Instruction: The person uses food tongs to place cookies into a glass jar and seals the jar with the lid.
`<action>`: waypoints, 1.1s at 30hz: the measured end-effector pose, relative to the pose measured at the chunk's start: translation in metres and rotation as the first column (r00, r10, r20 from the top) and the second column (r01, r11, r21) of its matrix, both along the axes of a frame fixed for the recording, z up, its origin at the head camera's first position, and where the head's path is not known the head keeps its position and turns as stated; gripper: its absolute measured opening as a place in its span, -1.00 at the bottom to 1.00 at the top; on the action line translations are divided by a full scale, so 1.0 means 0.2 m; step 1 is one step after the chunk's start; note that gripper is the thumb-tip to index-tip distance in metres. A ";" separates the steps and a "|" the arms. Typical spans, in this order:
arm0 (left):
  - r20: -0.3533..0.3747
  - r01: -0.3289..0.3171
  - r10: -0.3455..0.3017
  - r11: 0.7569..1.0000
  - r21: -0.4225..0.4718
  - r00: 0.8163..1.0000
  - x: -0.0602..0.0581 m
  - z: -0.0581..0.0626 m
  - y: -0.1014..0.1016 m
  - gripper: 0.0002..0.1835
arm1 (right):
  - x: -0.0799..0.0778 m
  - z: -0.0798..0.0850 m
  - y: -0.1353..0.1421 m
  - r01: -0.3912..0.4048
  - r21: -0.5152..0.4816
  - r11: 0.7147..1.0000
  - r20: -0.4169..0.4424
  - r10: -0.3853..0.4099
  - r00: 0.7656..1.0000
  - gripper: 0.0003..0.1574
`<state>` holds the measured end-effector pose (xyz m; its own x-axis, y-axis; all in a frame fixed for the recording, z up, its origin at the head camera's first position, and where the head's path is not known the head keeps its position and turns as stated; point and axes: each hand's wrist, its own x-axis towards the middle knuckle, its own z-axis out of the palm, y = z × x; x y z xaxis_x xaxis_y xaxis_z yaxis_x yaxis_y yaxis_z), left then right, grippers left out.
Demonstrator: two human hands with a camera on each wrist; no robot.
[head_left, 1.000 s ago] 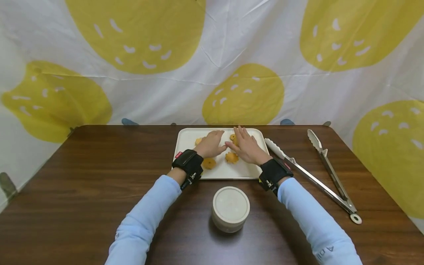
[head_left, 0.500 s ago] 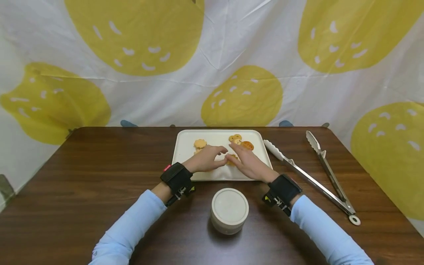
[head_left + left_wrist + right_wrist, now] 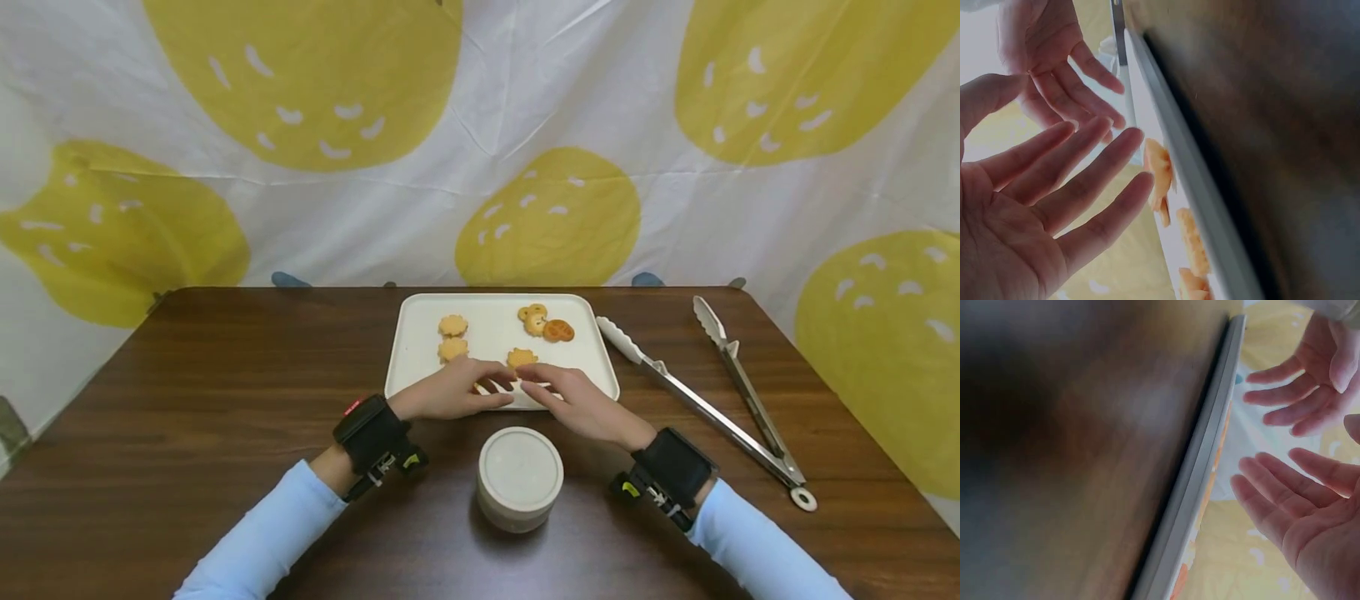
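Observation:
My left hand (image 3: 457,387) hovers over the near edge of the white tray (image 3: 408,321), its fingers spread and slightly bent, holding nothing. Facing it from the other side is my right hand (image 3: 581,402), likewise empty, with the fingertips of both hands close together. On the tray lie flower-shaped cookies, one scalloped cookie (image 3: 453,326) at the left and another cookie (image 3: 522,357) near the middle. A browner pretzel-shaped cookie (image 3: 558,331) lies at the right, against pale cookies. In the left wrist view the left palm (image 3: 1004,237) faces inward. The hands hide part of the tray's front.
A round, lidded, pale container (image 3: 521,479) stands on the dark wooden table (image 3: 225,417) in front of the tray, between the forearms. Metal tongs (image 3: 720,417), spread wide, lie to the right. A cloth with yellow fruit shapes (image 3: 551,217) hangs behind the table.
Both hands have drawn back toward the body, from above the tray's middle to its near edge. More cookies show now. Tray, container and tongs have stayed in place.

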<state>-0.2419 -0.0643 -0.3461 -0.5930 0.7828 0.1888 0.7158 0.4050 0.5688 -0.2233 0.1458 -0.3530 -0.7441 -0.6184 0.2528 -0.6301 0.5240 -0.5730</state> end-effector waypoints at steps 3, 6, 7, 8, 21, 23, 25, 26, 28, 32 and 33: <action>0.039 0.009 -0.009 1.000 0.010 0.999 0.04 -0.02 -0.01 -0.64 | 0.04 -0.01 0.01 -0.031 -0.007 0.999 -0.015 0.031 0.999 -0.56; 0.081 0.004 -0.006 1.000 0.023 0.997 0.07 -0.03 -0.03 -0.65 | 0.08 -0.02 0.02 -0.069 -0.023 0.997 -0.012 0.069 0.998 -0.59; 0.096 0.006 -0.009 1.000 0.030 0.995 0.08 -0.03 -0.03 -0.64 | 0.09 -0.02 0.03 -0.083 -0.032 0.996 -0.001 0.083 0.997 -0.59; 0.119 0.008 -0.011 1.000 0.030 0.993 0.09 -0.03 -0.04 -0.64 | 0.10 -0.02 0.03 -0.093 -0.044 0.995 0.023 0.094 0.995 -0.59; 0.391 0.229 -0.240 0.970 0.076 0.888 0.20 -0.06 -0.07 -0.01 | 0.26 -0.01 0.06 -0.230 -0.025 0.973 0.115 0.232 0.966 -0.32; 0.364 0.252 -0.261 0.965 0.072 0.894 0.21 -0.06 -0.06 0.02 | 0.27 -0.01 0.05 -0.256 -0.015 0.966 0.106 0.257 0.961 -0.15; 0.328 0.252 -0.253 0.967 0.046 0.910 0.21 -0.07 -0.05 0.02 | 0.28 -0.01 0.04 -0.265 -0.011 0.964 0.120 0.264 0.957 0.02; 0.309 0.250 -0.248 0.968 0.035 0.918 0.22 -0.07 -0.05 0.01 | 0.29 -0.01 0.04 -0.263 -0.007 0.965 0.125 0.262 0.957 0.09; 0.278 0.244 -0.238 0.970 0.015 0.930 0.22 -0.08 -0.04 0.02 | 0.30 -0.01 0.02 -0.255 -0.010 0.967 0.136 0.254 0.958 0.18; 0.260 0.248 -0.246 0.968 0.024 0.934 0.23 -0.08 -0.04 0.01 | 0.32 -0.01 0.01 -0.236 0.011 0.972 0.110 0.234 0.966 0.21; 0.258 0.250 -0.250 0.968 0.031 0.933 0.23 -0.08 -0.04 0.01 | 0.32 -0.01 0.01 -0.231 0.014 0.973 0.100 0.228 0.968 0.20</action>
<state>-0.1966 -0.0722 -0.3630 -0.4060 0.9123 0.0534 0.6228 0.2334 0.7467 -0.1596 0.1468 -0.3544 -0.6016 -0.7808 0.1686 -0.6774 0.3868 -0.6257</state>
